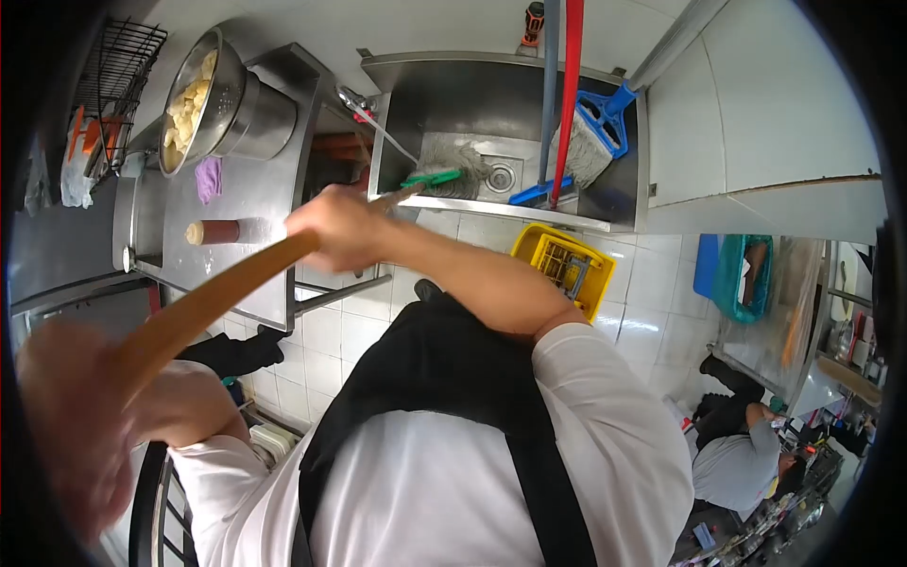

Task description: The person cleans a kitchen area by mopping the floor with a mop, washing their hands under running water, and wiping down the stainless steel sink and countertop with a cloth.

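Note:
A mop with a long wooden handle (222, 291) slants across the view from lower left into the floor-level steel sink. Its green clamp (433, 178) and grey string head (458, 163) are inside the sink basin. My right hand (340, 227) is closed around the handle's lower stretch, just before the sink rim. Close to the camera, my left hand (76, 416) wraps the handle's upper end, smeared by motion.
The steel sink (397, 94) also holds a blue-framed mop (605, 123) and a red pole (569, 94). A yellow mop bucket (595, 283) stands on the tiles. Left, a steel table (260, 203) bears a potato-filled bowl (217, 123) and a sauce bottle (213, 231). Another person (742, 468) works at lower right.

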A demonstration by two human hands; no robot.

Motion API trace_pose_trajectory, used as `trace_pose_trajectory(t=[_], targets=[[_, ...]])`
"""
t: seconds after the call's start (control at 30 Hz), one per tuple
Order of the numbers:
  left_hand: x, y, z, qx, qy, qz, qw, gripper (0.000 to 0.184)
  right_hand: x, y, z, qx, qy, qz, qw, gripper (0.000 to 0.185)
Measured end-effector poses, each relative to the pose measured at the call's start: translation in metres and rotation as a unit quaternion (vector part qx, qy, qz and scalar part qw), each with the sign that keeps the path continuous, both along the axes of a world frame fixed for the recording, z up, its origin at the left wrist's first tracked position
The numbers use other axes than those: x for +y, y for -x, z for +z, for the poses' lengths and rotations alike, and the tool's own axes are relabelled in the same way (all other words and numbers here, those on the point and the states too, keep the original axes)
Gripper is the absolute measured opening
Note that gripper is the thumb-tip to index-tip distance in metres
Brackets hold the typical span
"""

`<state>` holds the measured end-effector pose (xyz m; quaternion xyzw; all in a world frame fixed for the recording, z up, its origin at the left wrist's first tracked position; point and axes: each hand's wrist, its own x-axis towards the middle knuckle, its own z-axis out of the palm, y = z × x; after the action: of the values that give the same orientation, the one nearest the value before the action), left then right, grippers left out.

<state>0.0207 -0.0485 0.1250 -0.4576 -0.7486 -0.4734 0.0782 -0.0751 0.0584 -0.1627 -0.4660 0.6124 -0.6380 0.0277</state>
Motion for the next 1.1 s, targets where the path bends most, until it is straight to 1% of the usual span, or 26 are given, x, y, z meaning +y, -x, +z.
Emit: trace_pose_trajectory(t=[0.03, 0.07, 0.13, 0.17, 0.2, 0.27, 0.3, 0.33, 0.37, 0.43, 0.47, 0.5, 0.53, 0.6, 0.63, 0.67, 0.77, 0.8, 0.83, 0.87, 0.9, 0.97, 1.03, 1.07, 1.1], targets=[[0.010, -0.004, 0.020, -0.057, -0.089, -0.062, 0.992, 0.005, -0.001, -0.010, 0.020, 0.019, 0.003, -0.019, 1.000, 0.019], [0.015, -0.006, 0.026, -0.068, -0.138, -0.106, 0.982, 0.007, 0.002, -0.016, 0.033, 0.025, 0.026, -0.005, 0.999, 0.018], [0.012, 0.004, -0.002, -0.058, -0.163, -0.113, 0.978, 0.011, 0.005, -0.018, 0.037, 0.033, 0.040, -0.015, 0.999, 0.017], [0.011, 0.014, -0.027, -0.052, -0.158, -0.092, 0.982, 0.013, 0.005, -0.011, 0.024, 0.028, 0.026, -0.022, 0.999, 0.016], [0.011, 0.027, -0.057, -0.052, -0.149, -0.064, 0.985, 0.015, 0.002, 0.003, -0.001, 0.024, 0.013, -0.027, 0.999, 0.015], [0.023, 0.053, -0.108, -0.044, -0.115, -0.001, 0.992, 0.019, 0.001, 0.037, -0.082, -0.025, 0.009, -0.090, 0.996, 0.015], [0.029, 0.057, -0.125, -0.048, -0.108, 0.029, 0.993, 0.021, 0.002, 0.044, -0.103, -0.039, -0.014, -0.111, 0.993, 0.016], [0.033, 0.057, -0.137, -0.052, -0.099, 0.058, 0.992, 0.024, 0.004, 0.046, -0.108, -0.054, -0.037, -0.135, 0.989, 0.017], [0.033, 0.053, -0.139, -0.081, -0.135, 0.083, 0.984, 0.020, 0.003, 0.053, -0.111, -0.047, -0.030, -0.123, 0.991, 0.018], [0.034, 0.038, -0.129, 0.070, -0.141, 0.158, 0.975, 0.020, 0.000, 0.042, -0.093, -0.056, -0.015, -0.100, 0.993, 0.019], [0.017, 0.034, -0.109, 0.063, -0.113, 0.115, 0.985, 0.020, -0.002, 0.037, -0.079, -0.019, -0.001, -0.086, 0.996, 0.019], [-0.003, 0.027, -0.083, 0.061, -0.095, 0.046, 0.993, 0.020, -0.005, 0.031, -0.060, 0.017, 0.002, -0.077, 0.997, 0.019], [-0.017, 0.018, -0.058, 0.055, -0.106, -0.018, 0.993, 0.021, -0.008, 0.018, -0.040, 0.045, 0.005, -0.067, 0.997, 0.018], [-0.033, 0.002, -0.021, 0.019, -0.201, -0.161, 0.966, 0.025, -0.003, -0.006, 0.000, 0.008, 0.010, -0.053, 0.999, 0.018], [-0.023, 0.001, -0.020, -0.024, -0.218, -0.168, 0.961, 0.026, 0.000, -0.012, 0.009, 0.024, 0.025, -0.060, 0.998, 0.020], [-0.014, -0.001, -0.018, -0.067, -0.237, -0.174, 0.953, 0.028, 0.000, -0.011, 0.002, 0.029, 0.028, -0.070, 0.997, 0.020], [0.014, 0.033, -0.101, -0.096, -0.188, -0.016, 0.977, 0.028, 0.005, 0.015, -0.047, 0.051, 0.042, -0.101, 0.993, 0.021], [0.025, 0.044, -0.125, -0.103, -0.172, 0.036, 0.979, 0.028, 0.002, 0.028, -0.088, -0.015, 0.070, -0.121, 0.990, 0.022], [0.036, 0.048, -0.139, -0.112, -0.156, 0.088, 0.977, 0.030, 0.008, 0.037, -0.116, -0.061, -0.020, -0.158, 0.985, 0.023], [0.047, 0.040, -0.141, -0.074, -0.129, 0.130, 0.980, 0.037, 0.009, 0.040, -0.118, -0.060, -0.027, -0.157, 0.985, 0.024], [0.045, 0.040, -0.144, -0.101, -0.149, 0.110, 0.977, 0.033, 0.010, 0.048, -0.117, -0.053, -0.034, -0.154, 0.986, 0.025], [0.018, 0.034, -0.129, -0.068, -0.127, 0.093, 0.985, 0.029, 0.007, 0.040, -0.103, -0.044, -0.044, -0.143, 0.988, 0.026], [-0.008, 0.028, -0.087, -0.005, -0.084, 0.032, 0.996, 0.027, 0.005, 0.033, -0.062, 0.031, -0.025, -0.106, 0.994, 0.025], [-0.013, 0.023, -0.064, 0.000, -0.087, -0.008, 0.996, 0.026, -0.001, 0.023, -0.043, 0.058, -0.014, -0.091, 0.994, 0.025], [-0.012, 0.015, -0.043, 0.002, -0.110, -0.049, 0.993, 0.026, -0.007, 0.010, -0.024, 0.043, 0.035, -0.066, 0.996, 0.025]])
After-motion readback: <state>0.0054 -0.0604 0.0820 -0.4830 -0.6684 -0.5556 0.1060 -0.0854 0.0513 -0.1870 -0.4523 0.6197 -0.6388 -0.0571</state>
